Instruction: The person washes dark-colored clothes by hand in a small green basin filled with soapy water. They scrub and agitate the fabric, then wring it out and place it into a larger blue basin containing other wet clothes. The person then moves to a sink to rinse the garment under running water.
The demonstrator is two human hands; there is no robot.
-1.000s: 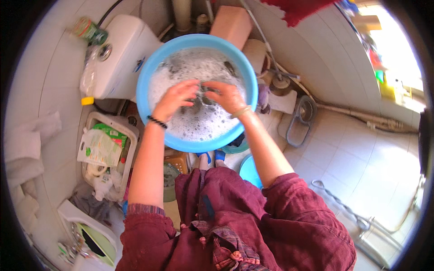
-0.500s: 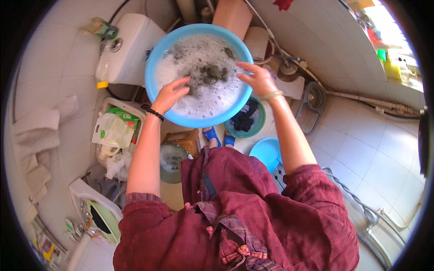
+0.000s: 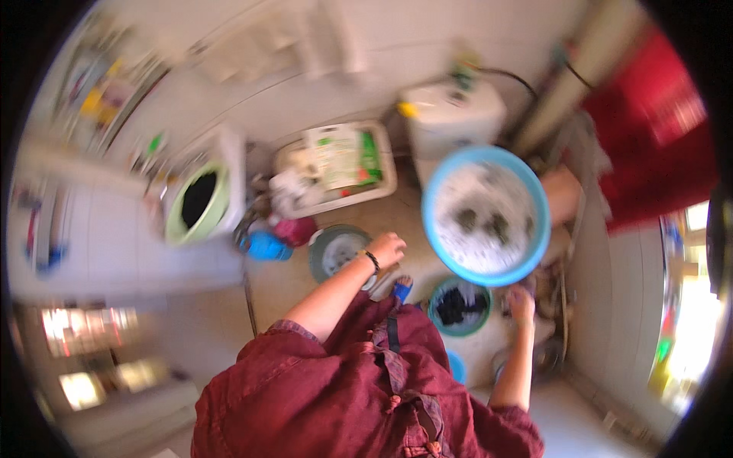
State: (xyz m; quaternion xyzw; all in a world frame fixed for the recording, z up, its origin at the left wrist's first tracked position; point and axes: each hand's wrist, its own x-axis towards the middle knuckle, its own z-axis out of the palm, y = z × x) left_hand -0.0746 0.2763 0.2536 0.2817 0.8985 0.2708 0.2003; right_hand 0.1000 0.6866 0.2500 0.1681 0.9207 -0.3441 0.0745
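A large light-blue basin (image 3: 430,221) holds white suds with dark wet cloth (image 3: 496,227) showing through. To its left, my left hand (image 3: 386,249) is away from the rim, fingers loosely bent and nothing seen in them. A dark beaded bracelet (image 3: 372,262) circles that wrist. My right hand (image 3: 521,303) hangs just below the basin's lower right rim; its fingers are smeared by motion, and I cannot tell whether they touch anything. Between my hands, lower down, stands a green tub (image 3: 437,320) with dark cloth (image 3: 460,305) inside.
A green-grey basin (image 3: 314,259) with sudsy water is beside my left forearm. Beyond it are a pale crate (image 3: 389,156) of packets, a white toilet tank (image 3: 450,114) and a light-green basin (image 3: 221,200) with dark contents on a sink. A red cloth (image 3: 649,130) hangs at right.
My view has swung left, so the basin now appears farther right. Both hands have come out from over the suds, the left one to the basin's left, the right one below its rim.
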